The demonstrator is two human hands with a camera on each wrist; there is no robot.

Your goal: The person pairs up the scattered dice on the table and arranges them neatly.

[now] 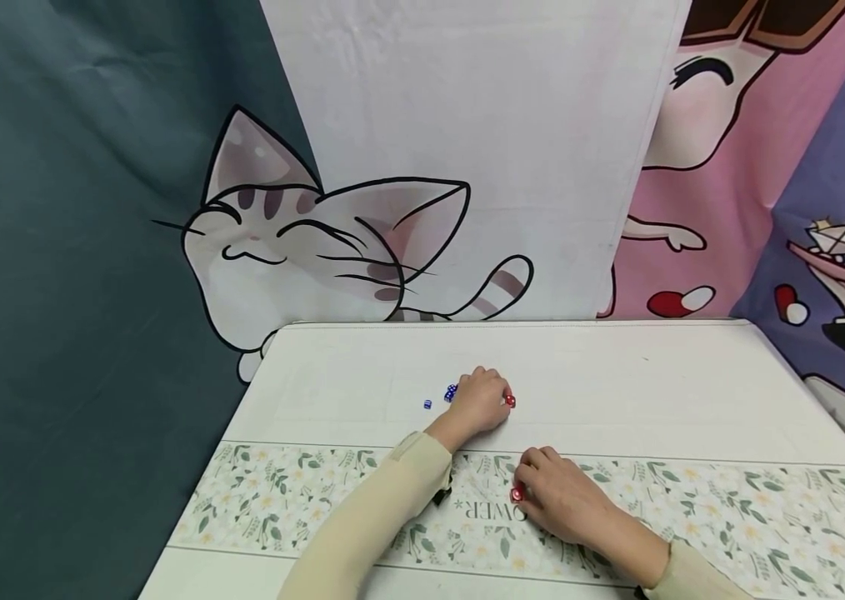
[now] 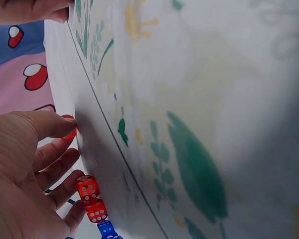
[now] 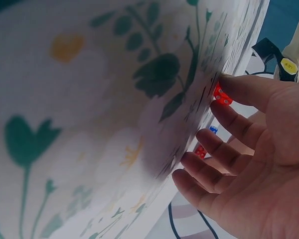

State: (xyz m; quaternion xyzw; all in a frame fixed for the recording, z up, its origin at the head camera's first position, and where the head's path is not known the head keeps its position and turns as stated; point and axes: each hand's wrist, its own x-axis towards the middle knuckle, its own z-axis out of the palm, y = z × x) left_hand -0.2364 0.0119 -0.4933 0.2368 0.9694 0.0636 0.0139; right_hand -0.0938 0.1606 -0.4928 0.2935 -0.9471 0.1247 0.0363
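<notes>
On the white upper part of the table, my left hand (image 1: 478, 402) pinches a red die (image 1: 510, 402) between thumb and index finger. Seen from the left wrist, this die (image 2: 69, 130) is mostly covered by the thumb. Two more red dice, one nearer (image 2: 96, 210) and one farther (image 2: 87, 187), sit together beside the outer fingers. Blue dice (image 1: 451, 392) lie left of that hand, with a single blue die (image 1: 427, 404) farther left. My right hand (image 1: 561, 497), over the floral band, holds another red die (image 3: 222, 94) between thumb and index fingertips; its other fingers are loosely extended.
A floral printed band (image 1: 302, 492) with lettering crosses the white table (image 1: 617, 383). Behind the far edge hangs a cloth with a cartoon cat (image 1: 265, 275). A dark strap with a yellow label (image 3: 288, 66) is near the left sleeve.
</notes>
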